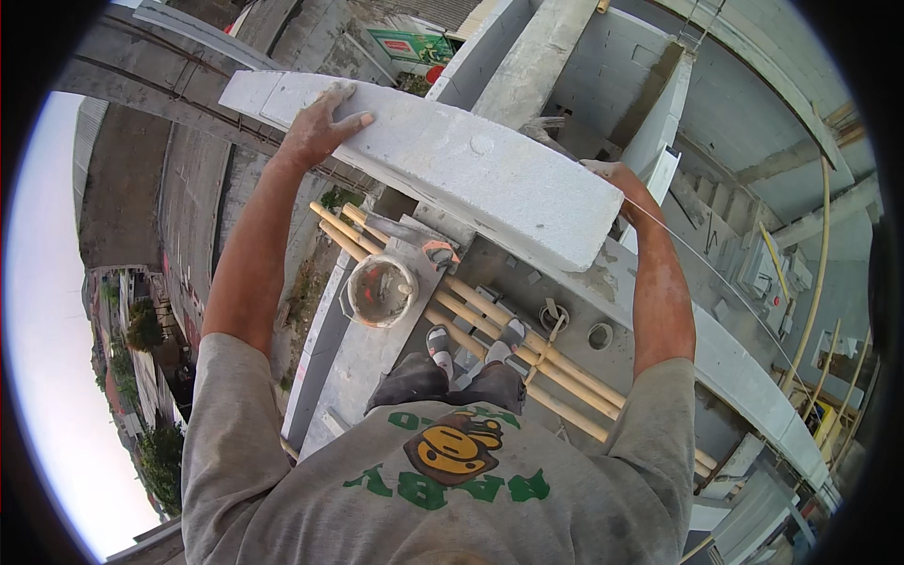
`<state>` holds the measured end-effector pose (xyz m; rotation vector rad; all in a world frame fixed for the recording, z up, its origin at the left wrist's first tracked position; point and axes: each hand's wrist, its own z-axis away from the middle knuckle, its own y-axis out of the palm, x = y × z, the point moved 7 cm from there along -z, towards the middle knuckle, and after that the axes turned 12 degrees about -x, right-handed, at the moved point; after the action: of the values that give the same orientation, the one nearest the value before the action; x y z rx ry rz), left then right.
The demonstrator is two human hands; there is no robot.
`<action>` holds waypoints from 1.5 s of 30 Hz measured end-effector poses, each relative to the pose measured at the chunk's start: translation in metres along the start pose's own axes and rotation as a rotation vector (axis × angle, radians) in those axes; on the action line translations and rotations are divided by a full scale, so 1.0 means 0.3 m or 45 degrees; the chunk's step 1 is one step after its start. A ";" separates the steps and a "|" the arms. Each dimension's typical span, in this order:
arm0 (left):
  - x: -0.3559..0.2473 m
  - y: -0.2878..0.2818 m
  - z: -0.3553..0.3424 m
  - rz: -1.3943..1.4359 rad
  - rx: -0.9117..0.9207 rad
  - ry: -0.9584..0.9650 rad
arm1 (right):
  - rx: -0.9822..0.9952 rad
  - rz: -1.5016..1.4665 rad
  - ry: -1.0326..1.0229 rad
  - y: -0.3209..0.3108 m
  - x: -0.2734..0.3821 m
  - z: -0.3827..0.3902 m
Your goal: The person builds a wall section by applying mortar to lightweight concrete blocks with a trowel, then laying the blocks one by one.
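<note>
A long white lightweight concrete block (pixel 471 165) lies across the view in front of me, on top of a wall. My left hand (pixel 322 124) grips it toward its left end, thumb spread on the top face and fingers over the far edge. At the right end, my right hand (pixel 623 186) is closed around the block's far corner, its fingers partly hidden. A thin string (pixel 706 249) runs from beside my right hand toward the lower right. Below the block, a bucket (pixel 381 290) with grey mortar inside stands on a board (pixel 363 363).
Bamboo poles (pixel 565 369) lie beside my feet (pixel 505 341). A grey-and-orange object (pixel 440 253) rests near the bucket. The wall's block course (pixel 744 377) curves to the lower right. Beyond are lower rooms with stairs (pixel 720 200); at left, the ground lies far below.
</note>
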<state>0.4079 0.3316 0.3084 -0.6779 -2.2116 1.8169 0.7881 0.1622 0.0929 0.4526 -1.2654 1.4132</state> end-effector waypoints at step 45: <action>0.012 0.031 0.010 0.056 0.028 -0.039 | -0.150 0.151 -0.218 -0.117 -0.020 0.206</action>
<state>0.4055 0.3319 0.2983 -0.7047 -2.2098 1.8818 0.7978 0.0989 0.1246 0.4310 -1.5266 1.4129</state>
